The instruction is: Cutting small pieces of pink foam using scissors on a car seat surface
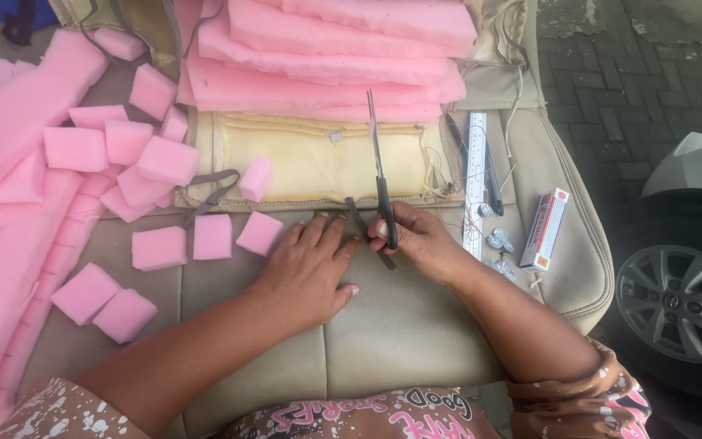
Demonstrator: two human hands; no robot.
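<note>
I look down on a beige leather car seat cover spread flat like a worktable, its cream stitched underside panel folded open further from me. Along my left lies a broad sheet of pink foam, with a stack of thick pink foam slabs at the top and many cut pink foam blocks scattered between. Off to the right, past the cover's edge, a grey car wheel stands on brick paving. Nearer in, a clear ruler lies lengthwise away from me, a small red and white box beside it, and a few silvery round bits between them. My left hand rests flat on the leather, fingers spread and holding nothing, pinning the surface down. My right hand is curled around the dark handles of a pair of scissors, just beside the left fingertips. The scissors' long axis runs almost straight away from me, blades nearly closed — tips pointing toward the foam stack. I judge them light, rigid and sharp, best held by the handle loops. A narrow grey strip lies under the handles — soft and limp, I would guess.
</note>
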